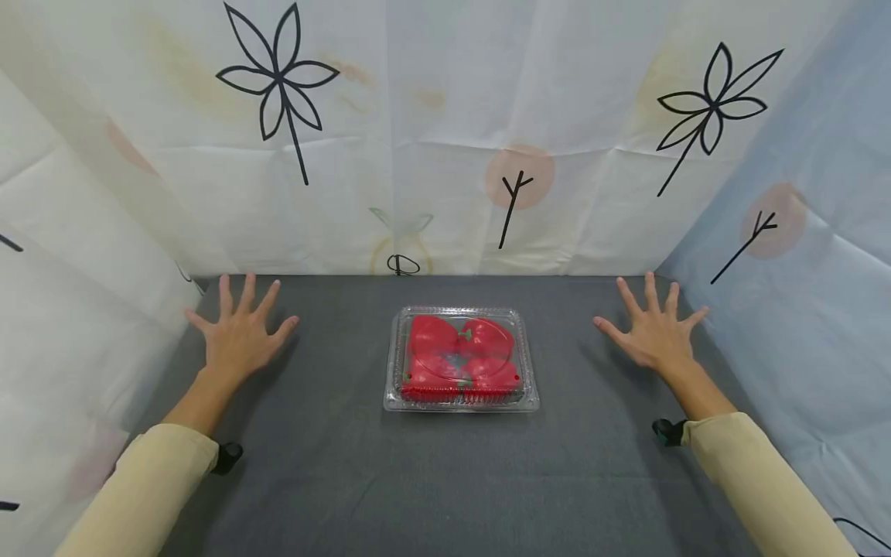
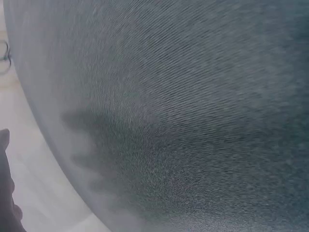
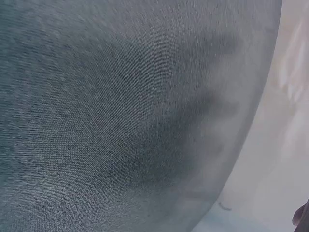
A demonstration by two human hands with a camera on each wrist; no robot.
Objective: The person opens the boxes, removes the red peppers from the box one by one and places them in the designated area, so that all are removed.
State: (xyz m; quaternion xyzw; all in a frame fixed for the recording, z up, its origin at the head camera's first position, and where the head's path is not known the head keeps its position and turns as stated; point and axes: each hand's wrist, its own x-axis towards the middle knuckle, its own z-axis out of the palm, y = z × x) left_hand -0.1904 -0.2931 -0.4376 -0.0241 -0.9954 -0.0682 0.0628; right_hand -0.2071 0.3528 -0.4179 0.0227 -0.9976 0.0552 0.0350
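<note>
A clear plastic clamshell box (image 1: 393, 379) stands closed near the middle of the grey table, with several red bell peppers (image 1: 431, 336) inside, or pieces shaped like them. To its left, well apart from it, my left hand (image 1: 240, 338) is spread with fingers straight and holds nothing. On the other side my right hand (image 1: 656, 336) is spread the same way, also holding nothing. Both hands appear to be above the table, casting shadows on it. In the left wrist view only a dark edge of the hand (image 2: 7, 193) shows; the right wrist view catches a fingertip (image 3: 299, 215).
Grey cloth covers the table (image 1: 445, 487). White printed curtains with leaf drawings (image 1: 445, 155) hang behind it and along the left side, and a bluish one (image 1: 821, 309) on the right. A dark wrist strap (image 1: 226, 458) sits at the left cuff, another (image 1: 670, 432) at the right.
</note>
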